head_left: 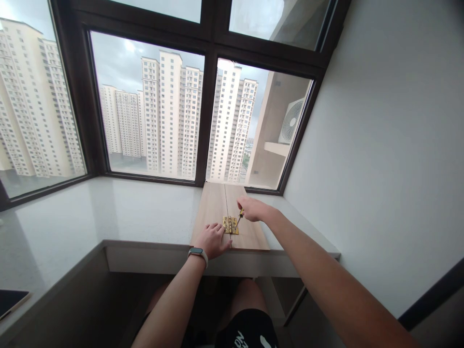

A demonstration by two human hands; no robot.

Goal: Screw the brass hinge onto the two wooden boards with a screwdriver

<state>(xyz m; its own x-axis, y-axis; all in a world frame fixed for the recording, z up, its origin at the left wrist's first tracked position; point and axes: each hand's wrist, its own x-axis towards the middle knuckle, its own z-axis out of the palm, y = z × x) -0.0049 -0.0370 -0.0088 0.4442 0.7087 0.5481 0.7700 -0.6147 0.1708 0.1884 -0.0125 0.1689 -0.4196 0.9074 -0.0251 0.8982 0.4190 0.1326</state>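
On the sill (145,212), boards (210,205) bear a gold hinge (230,225) — screwdriver (241,212) in right hand (253,209), left hand (211,240) spread.

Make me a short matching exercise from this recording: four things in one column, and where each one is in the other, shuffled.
Things
1. hinge
2. screwdriver
3. wristband
4. fan unit

Places
A. around the wrist of the left hand
B. outdoors, on a ledge
C. over the seam between two wooden boards
D. in the grip of the right hand

Pairs: 1-C, 2-D, 3-A, 4-B
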